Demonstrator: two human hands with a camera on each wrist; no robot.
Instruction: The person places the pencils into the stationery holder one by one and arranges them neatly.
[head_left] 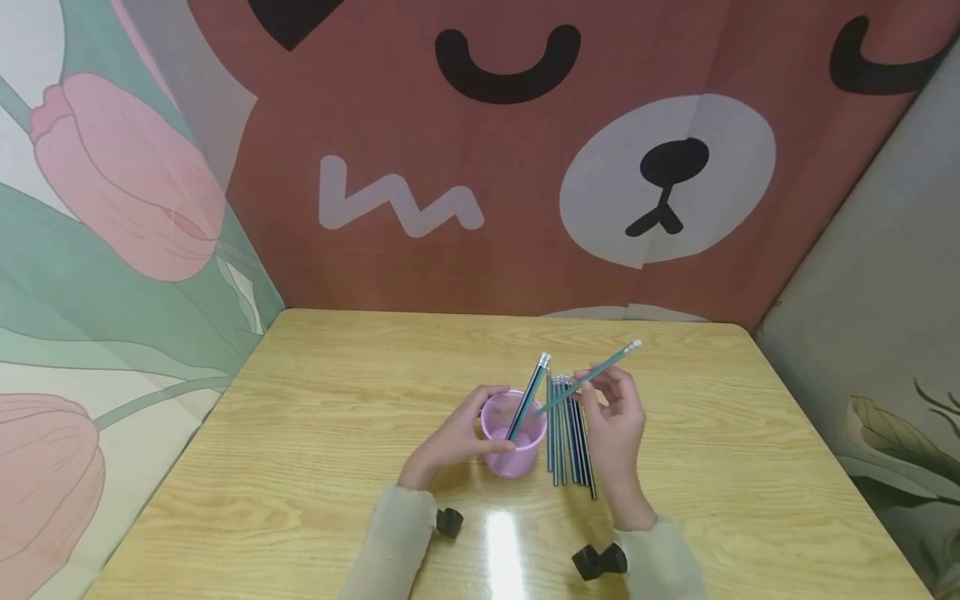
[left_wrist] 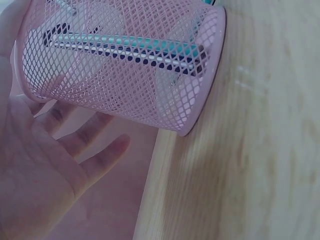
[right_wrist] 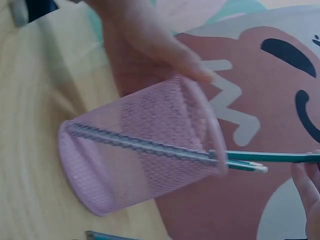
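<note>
A pink mesh pencil cup [head_left: 513, 465] stands upright on the table, and my left hand [head_left: 452, 435] holds it around the rim from the left. A few striped pencils [head_left: 529, 392] lean inside it, white eraser ends up; the left wrist view shows these pencils [left_wrist: 130, 46] through the mesh. My right hand [head_left: 621, 427] pinches a green pencil [head_left: 611, 360], slanted with its eraser end up and right. In the right wrist view, the lower end of this green pencil [right_wrist: 272, 157] is at the cup's mouth. Whether it is inside I cannot tell.
Several more pencils [head_left: 570, 433] lie side by side on the wooden table [head_left: 360, 400], between the cup and my right hand. A wall hanging with a bear print [head_left: 517, 275] rises behind the table's back edge. Printed curtains flank both sides.
</note>
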